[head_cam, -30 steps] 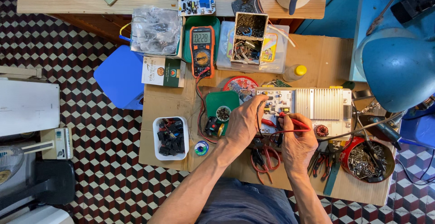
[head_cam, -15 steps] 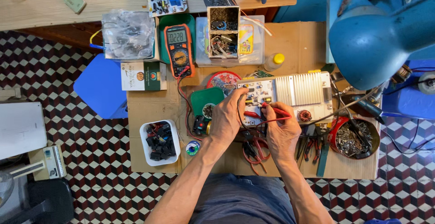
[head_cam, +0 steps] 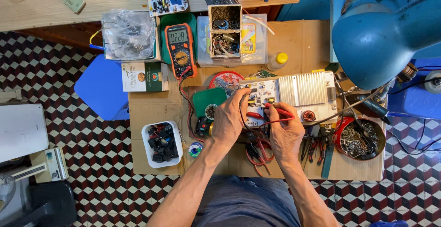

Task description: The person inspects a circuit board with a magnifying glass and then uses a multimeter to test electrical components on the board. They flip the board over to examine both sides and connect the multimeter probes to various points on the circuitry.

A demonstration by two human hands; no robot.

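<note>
Head view, looking straight down from my lap to the workbench. Nearest me, red-handled scissors (head_cam: 261,152) lie flat at the bench edge under my wrists, parked within reach. Both forearms come up from the bottom of frame and converge, wrists over the bench for steadiness. Left hand (head_cam: 228,119) is curled knuckles-up over the left end of the circuit board (head_cam: 262,99), fingers bent down onto it; they look closed on a probe, but the hand hides it, so I cannot tell what it holds. Right hand (head_cam: 285,128) pinches the red probe (head_cam: 278,112) like a pen, tip angled left onto the board beside the finned heat sink (head_cam: 305,89). Board sits flat mid-bench, between my hands, so both tips reach it. Red lead (head_cam: 186,94) runs left and up to the orange meter (head_cam: 179,50), which faces me so I can read its display. White tray of black parts (head_cam: 161,143) sits well left, out of the way. Round bowl of screws (head_cam: 359,137) sits at right, pliers (head_cam: 313,148) beside it. Blue lamp (head_cam: 381,29) hangs over the far right, aimed at the bench. Farther back, a box of small parts (head_cam: 224,32).
</note>
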